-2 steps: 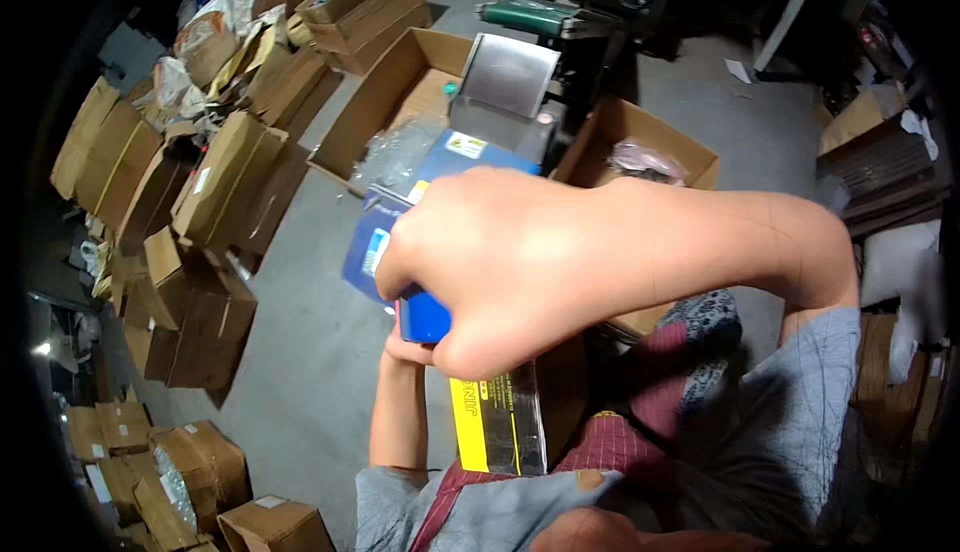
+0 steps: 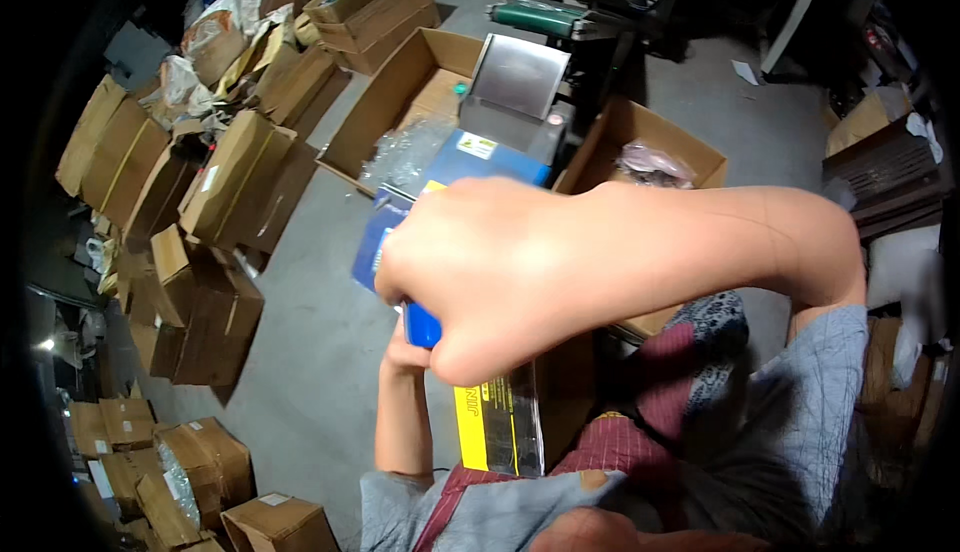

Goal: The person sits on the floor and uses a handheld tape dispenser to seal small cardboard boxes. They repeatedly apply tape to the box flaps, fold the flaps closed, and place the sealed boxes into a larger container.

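Note:
Across the middle stretches my right hand point(image 2: 480, 262), back upward, its fingers curled down and closed around a bright blue, smooth-sided thing point(image 2: 422, 327). Only a small part of that thing shows between thumb and forefinger, so its kind is unclear. Just below it is my left hand point(image 2: 406, 356), mostly covered by the right one; its fingers are hidden. Beyond the knuckles lie a dark blue printed package point(image 2: 372, 255) and a blue machine point(image 2: 498, 159) with a metal plate on top. A yellow and black box point(image 2: 487, 430) stands close to my body.
An open carton point(image 2: 365, 117) holding clear plastic wrap stands behind the machine's left side. Another open carton point(image 2: 690, 137) with pinkish plastic bags is to its right. Stacked cardboard boxes point(image 2: 230, 177) line the left, and a green roller point(image 2: 535, 17) sits at the back.
The view has shifted slightly. My right hand has moved a little left and nearer, covering slightly more of the blue thing.

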### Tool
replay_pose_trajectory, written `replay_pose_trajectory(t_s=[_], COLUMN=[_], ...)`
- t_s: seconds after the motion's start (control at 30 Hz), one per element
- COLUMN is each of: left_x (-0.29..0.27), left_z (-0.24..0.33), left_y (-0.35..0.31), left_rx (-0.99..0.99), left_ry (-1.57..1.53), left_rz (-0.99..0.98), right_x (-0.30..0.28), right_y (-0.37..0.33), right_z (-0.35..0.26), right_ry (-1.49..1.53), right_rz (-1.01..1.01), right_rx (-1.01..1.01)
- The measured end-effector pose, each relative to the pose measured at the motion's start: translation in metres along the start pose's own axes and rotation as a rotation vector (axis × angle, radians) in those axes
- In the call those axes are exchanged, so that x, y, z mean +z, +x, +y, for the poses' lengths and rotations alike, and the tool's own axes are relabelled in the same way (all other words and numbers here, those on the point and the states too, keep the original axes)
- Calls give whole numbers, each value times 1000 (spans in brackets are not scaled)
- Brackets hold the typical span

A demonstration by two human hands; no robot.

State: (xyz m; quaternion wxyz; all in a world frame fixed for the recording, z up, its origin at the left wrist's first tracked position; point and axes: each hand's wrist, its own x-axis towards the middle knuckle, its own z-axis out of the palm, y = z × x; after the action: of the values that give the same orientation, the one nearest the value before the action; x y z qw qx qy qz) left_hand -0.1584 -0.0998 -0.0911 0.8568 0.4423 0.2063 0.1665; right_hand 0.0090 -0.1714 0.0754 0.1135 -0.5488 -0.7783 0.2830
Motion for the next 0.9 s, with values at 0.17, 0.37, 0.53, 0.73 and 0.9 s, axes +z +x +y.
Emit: replay_pose_trajectory(t_s=[0.17,0.37,0.53,0.73,0.9], left_x=[-27,37,16,-1,-5], left_z=[11,8,0,-47,-49], left_y=[-82,-89,-78,-8,39], left_rx=[317,811,425,280,94], left_ry=[345,823,1139,1392,1590], left_rz=[436,362,273,232,256], right_x=[11,9,4,31,52], right_y=[43,87,84,112,134], right_z=[-21,-41,-17,45,85], right_ry=[5,-192,-797,-560,-381], right_rz=[13,-190,-368,-477,-321], right_rx=[-81,82,-438,54,441])
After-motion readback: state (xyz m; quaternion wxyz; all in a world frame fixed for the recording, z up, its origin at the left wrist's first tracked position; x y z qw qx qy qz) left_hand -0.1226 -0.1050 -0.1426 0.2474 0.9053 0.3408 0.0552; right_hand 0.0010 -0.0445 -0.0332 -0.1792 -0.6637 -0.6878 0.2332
